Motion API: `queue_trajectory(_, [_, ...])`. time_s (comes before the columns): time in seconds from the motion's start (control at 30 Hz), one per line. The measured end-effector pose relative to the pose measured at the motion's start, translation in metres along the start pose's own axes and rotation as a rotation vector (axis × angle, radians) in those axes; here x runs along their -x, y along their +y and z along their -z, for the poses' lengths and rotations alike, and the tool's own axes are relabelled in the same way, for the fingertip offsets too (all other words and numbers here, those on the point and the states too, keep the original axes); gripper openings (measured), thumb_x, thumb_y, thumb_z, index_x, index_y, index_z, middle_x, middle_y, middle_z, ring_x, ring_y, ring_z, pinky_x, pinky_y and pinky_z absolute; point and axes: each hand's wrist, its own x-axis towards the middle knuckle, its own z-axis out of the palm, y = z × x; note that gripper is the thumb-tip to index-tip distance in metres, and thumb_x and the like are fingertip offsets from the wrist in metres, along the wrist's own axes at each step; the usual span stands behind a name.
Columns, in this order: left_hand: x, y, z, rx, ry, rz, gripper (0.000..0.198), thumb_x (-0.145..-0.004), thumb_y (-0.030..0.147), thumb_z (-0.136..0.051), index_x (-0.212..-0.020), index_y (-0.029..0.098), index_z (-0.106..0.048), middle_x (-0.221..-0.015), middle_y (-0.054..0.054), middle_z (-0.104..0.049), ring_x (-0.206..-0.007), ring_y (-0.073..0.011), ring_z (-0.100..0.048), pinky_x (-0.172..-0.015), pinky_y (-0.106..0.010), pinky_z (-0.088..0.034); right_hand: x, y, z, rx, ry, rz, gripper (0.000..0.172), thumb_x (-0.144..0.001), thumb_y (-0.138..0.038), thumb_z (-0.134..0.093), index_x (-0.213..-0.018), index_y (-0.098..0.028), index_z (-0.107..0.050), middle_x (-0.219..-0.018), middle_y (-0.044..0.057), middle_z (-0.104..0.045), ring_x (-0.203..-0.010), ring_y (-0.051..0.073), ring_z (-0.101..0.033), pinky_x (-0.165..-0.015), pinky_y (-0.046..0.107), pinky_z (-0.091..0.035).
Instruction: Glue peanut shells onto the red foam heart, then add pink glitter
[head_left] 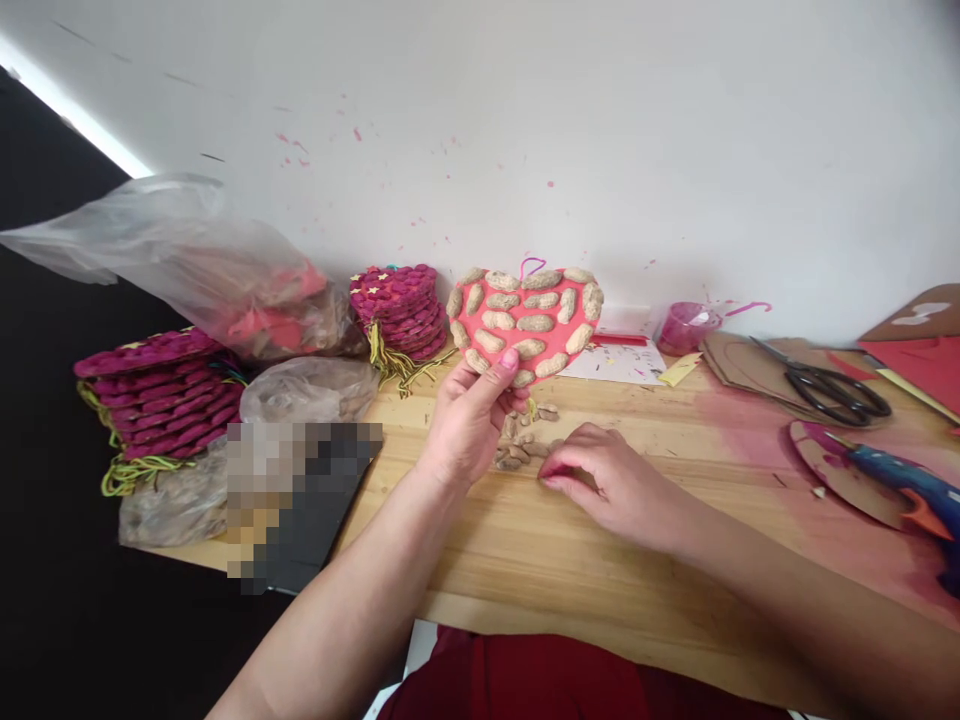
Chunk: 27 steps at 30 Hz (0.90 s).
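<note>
A red heart [555,338] covered with whole peanuts in their shells is held upright above the table. My left hand [469,425] grips its bottom tip, with the thumb across the front. A purple loop [532,266] sticks up from the heart's top notch. Several loose peanuts [514,455] lie on the wooden table below the heart. Beside them, low over the table, is my right hand [611,485], its thumb and fingertips drawn together. Whether a peanut is between those fingertips is hidden.
On the right are black scissors [840,390] on cut cardboard, a blue glue gun [900,470] on a round board, and a pink-stained cup [686,328]. Stacked magenta braided pieces [165,395], plastic bags [277,300] and a dark flat object [330,500] occupy the left.
</note>
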Motion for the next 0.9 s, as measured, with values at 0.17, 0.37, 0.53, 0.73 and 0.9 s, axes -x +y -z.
queue_trajectory(0.17, [0.000,0.000,-0.001,0.010,0.000,0.024,0.031,-0.065,0.030,-0.093,-0.082,0.015,-0.071,-0.072,0.003,-0.071,-0.054,-0.0051,-0.060,-0.049,-0.015,-0.049,-0.005,0.003,0.000,-0.030,0.008,0.002,0.007,-0.092,-0.022,-0.071,-0.093,-0.023,-0.078,-0.085,0.003,-0.079,-0.088,0.023,-0.065,-0.083,0.040,-0.045])
queue_trajectory(0.37, [0.000,0.000,-0.002,-0.004,0.001,0.029,0.036,-0.060,0.032,-0.096,-0.079,0.016,-0.070,-0.070,0.004,-0.070,-0.053,-0.0048,-0.060,-0.048,-0.014,-0.049,-0.011,0.015,-0.007,-0.002,0.113,0.113,0.010,-0.092,-0.023,-0.071,-0.086,-0.022,-0.078,-0.081,0.004,-0.078,-0.081,0.022,-0.067,-0.082,0.038,-0.048])
queue_trajectory(0.53, [-0.001,0.001,-0.003,-0.001,0.016,0.024,0.036,-0.057,0.029,-0.097,-0.078,0.016,-0.071,-0.068,0.003,-0.070,-0.052,-0.0052,-0.059,-0.046,-0.014,-0.048,-0.004,0.018,-0.002,-0.014,0.200,0.037,0.007,-0.092,-0.019,-0.070,-0.090,-0.019,-0.076,-0.086,0.006,-0.076,-0.083,0.021,-0.068,-0.078,0.034,-0.050])
queue_trajectory(0.73, [0.000,0.000,-0.003,0.010,0.015,0.015,0.032,-0.059,0.027,-0.096,-0.077,0.016,-0.072,-0.066,0.004,-0.069,-0.052,-0.0049,-0.058,-0.047,-0.014,-0.049,0.009,0.016,0.001,-0.096,0.070,-0.006,0.018,-0.089,-0.011,-0.069,-0.102,-0.020,-0.075,-0.097,0.005,-0.075,-0.085,0.017,-0.071,-0.077,0.029,-0.052])
queue_trajectory(0.9, [0.000,-0.001,-0.002,0.012,0.024,0.022,0.032,-0.062,0.027,-0.095,-0.080,0.015,-0.071,-0.068,0.003,-0.070,-0.053,-0.0052,-0.060,-0.047,-0.014,-0.049,-0.009,0.022,-0.003,-0.098,0.124,0.019,0.024,-0.088,-0.003,-0.063,-0.099,-0.020,-0.076,-0.095,0.005,-0.076,-0.085,0.017,-0.072,-0.078,0.029,-0.053])
